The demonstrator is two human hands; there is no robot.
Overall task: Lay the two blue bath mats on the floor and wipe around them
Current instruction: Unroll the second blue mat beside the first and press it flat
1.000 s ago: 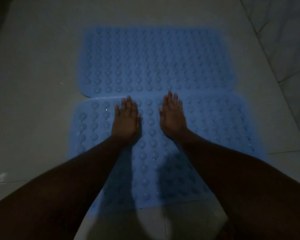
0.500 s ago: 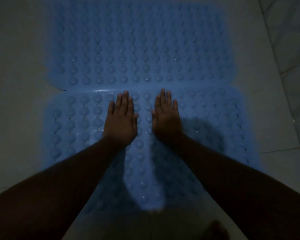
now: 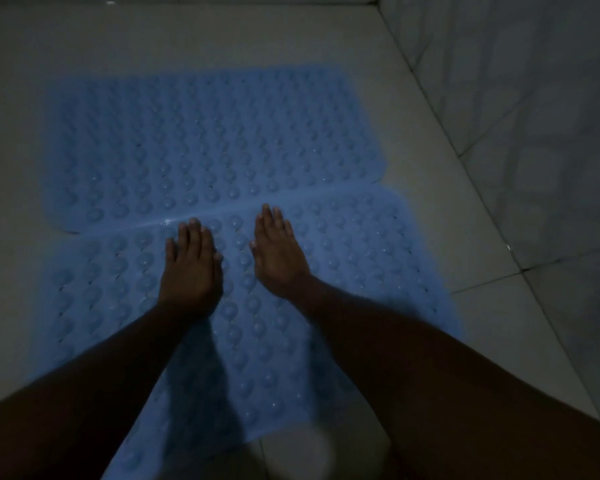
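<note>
- The floor is pale tile, bare along the left side in dim light
- The far mat lies flat on the floor, blue and covered in rows of round bumps, its long side running left to right
- The near mat lies flat just in front of it, the same blue with the same bumps, and sits slightly further right than the far mat
- The two mats meet along a seam; whether one edge overlaps the other cannot be told
- A small bright glint shows on the seam just left of the left fingertips
- The left hand rests palm down on the near mat, fingers straight and close together, tips just short of the seam, gripping nothing
- The right hand lies palm down on the same mat, fingers straight, reaching almost to the seam, holding nothing
- The hands are apart, with a strip of bumps showing between them
- Both forearms cast shadows over the near part of the near mat
- A dark grout line crosses the floor right of the near mat
- A tiled wall rises along the right side, well apart from both mats
</note>
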